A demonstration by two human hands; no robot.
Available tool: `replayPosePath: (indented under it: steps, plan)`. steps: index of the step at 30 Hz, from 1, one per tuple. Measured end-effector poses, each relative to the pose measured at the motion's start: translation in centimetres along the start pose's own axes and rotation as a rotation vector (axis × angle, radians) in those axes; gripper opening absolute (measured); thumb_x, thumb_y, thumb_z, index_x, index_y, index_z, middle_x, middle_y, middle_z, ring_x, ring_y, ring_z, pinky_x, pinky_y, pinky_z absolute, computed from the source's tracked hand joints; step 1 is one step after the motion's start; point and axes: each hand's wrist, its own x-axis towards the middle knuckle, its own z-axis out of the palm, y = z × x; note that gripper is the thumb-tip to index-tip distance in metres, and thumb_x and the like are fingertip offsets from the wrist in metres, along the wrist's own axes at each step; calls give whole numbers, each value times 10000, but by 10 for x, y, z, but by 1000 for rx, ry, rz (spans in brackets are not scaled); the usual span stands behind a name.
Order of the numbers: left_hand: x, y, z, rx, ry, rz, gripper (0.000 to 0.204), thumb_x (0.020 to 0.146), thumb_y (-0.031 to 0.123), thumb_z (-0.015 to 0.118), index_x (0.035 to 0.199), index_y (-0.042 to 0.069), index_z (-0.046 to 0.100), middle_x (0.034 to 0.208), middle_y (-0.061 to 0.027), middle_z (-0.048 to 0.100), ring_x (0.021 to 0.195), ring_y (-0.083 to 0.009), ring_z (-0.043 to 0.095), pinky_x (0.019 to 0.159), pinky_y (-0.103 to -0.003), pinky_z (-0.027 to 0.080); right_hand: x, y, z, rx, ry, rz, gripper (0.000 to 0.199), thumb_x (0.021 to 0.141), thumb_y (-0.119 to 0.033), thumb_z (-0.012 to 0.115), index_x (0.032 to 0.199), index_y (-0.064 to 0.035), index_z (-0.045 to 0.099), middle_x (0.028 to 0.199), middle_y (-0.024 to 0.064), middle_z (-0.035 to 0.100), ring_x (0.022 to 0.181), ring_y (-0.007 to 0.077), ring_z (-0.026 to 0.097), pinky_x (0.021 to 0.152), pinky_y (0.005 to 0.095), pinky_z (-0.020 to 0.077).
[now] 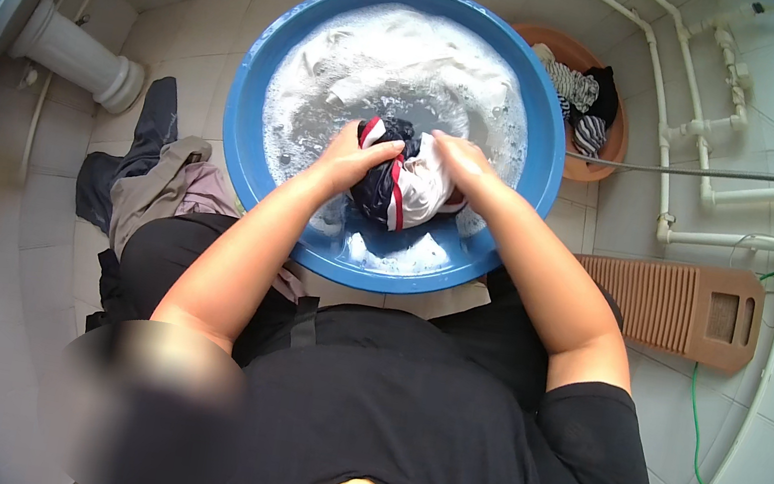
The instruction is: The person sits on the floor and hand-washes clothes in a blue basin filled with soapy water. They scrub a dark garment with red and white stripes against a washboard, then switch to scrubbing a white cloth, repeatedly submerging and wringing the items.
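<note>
At left of the frame, leave the crumpled heap of dark grey, beige and pink cloth (160, 176) on the floor, clear of splashes. At upper centre, work well inside the rim of the wide, round blue plastic basin (247, 88), above the foamy water (300, 122). With the left hand (349, 160) curled round the dark side of the bunched navy-and-white garment with red trim (403, 184), and the right hand (462, 163) gripping the white side, rub fold against fold, turning often. At right, for firmer scrubbing, consider the brown ribbed washboard (666, 304).
</note>
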Motion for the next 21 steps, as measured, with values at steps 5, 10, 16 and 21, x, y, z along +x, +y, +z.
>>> replayPosePath:
  steps: [5, 10, 16, 21]
  plan:
    - [-14, 21, -10, -197, -99, -255, 601, 730, 417, 692, 1122, -9, 532, 1038, -107, 605, 951, -165, 562, 845, -276, 423, -11, -10, 11, -102, 4, -233, 566, 765, -500, 538, 1008, 6, 617, 1243, 243, 467, 1254, 362, 335, 1014, 404, 294]
    - [-51, 16, 36, 314, 300, 215, 421, 827, 382, 582, 1015, 5, 577, 1156, -220, 519, 1076, -315, 501, 939, -376, 359, -89, -11, 19, -134, 142, -653, 312, 740, -328, 650, 838, -35, 605, 1334, 231, 373, 1255, 333, 343, 1018, 400, 275]
    - [-13, -10, 54, 409, 429, 152, 283, 841, 305, 494, 777, 49, 597, 895, -162, 623, 892, -348, 565, 785, -413, 426, -45, -1, 45, -424, 396, -792, 251, 699, -305, 529, 721, -67, 605, 911, 145, 593, 870, 337, 536, 780, 456, 414]
    - [52, -30, 21, 395, 334, -141, 389, 844, 437, 443, 992, 117, 606, 979, -157, 616, 934, -345, 565, 854, -381, 419, 17, -31, 30, -322, 243, -230, 455, 755, -448, 478, 936, -63, 640, 1021, 189, 587, 994, 323, 544, 838, 396, 423]
